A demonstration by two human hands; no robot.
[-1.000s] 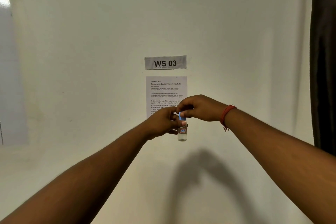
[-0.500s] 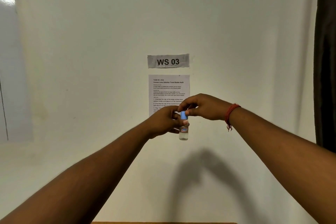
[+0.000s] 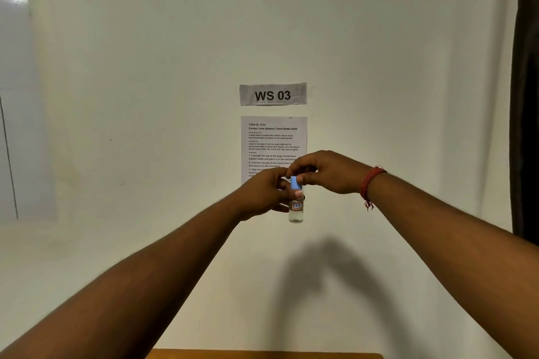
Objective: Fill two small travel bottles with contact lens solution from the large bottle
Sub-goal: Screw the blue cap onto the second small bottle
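**Small bottle held up before a white wall**

I see a plain white wall [image 3: 145, 96] filling the view, a dark curtain [image 3: 526, 96] at its right edge, and a sliver of orange-brown wooden tabletop [image 3: 262, 354] at the bottom. A grey "WS 03" label [image 3: 273, 94] hangs above a printed white instruction sheet [image 3: 273, 140], whose lower part the hands cover. My left hand [image 3: 262, 192] grips the small clear travel bottle [image 3: 296, 211] upright; my right hand [image 3: 326, 172], wearing a red thread wristband [image 3: 370, 183], pinches its light blue cap [image 3: 296, 183].

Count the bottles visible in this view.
1. A small clear travel bottle with a blue cap, held upright between both hands before the wall. Others may be out of view.
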